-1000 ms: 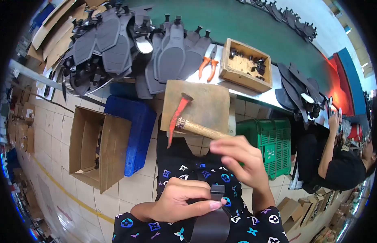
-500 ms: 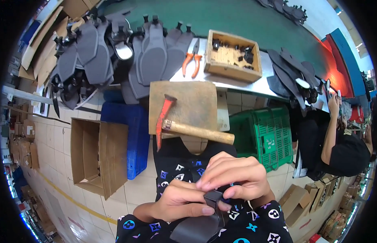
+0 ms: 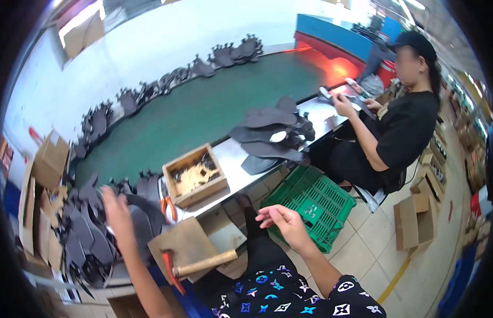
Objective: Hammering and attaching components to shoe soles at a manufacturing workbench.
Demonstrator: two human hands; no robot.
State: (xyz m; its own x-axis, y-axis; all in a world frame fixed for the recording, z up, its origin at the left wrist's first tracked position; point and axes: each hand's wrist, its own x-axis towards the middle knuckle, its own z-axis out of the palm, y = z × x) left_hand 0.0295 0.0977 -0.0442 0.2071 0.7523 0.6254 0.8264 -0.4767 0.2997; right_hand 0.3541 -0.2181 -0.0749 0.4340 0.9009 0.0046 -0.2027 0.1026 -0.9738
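Reach under way: left hand [image 3: 115,208] stretched out, fingers open, empty, over dark cut shoe-upper pieces [image 3: 90,241]. Right hand [image 3: 285,223] loosely open, empty. Pinch single top piece, avoid dragging neighbours; keep clear of hammer [image 3: 196,265].

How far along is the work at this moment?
Done: dark cut pieces lie stacked at the left, and the hammer rests on the wooden block. In hand: the left hand reaches to that stack; the right hand is empty. Left: another pile waits on the bench.
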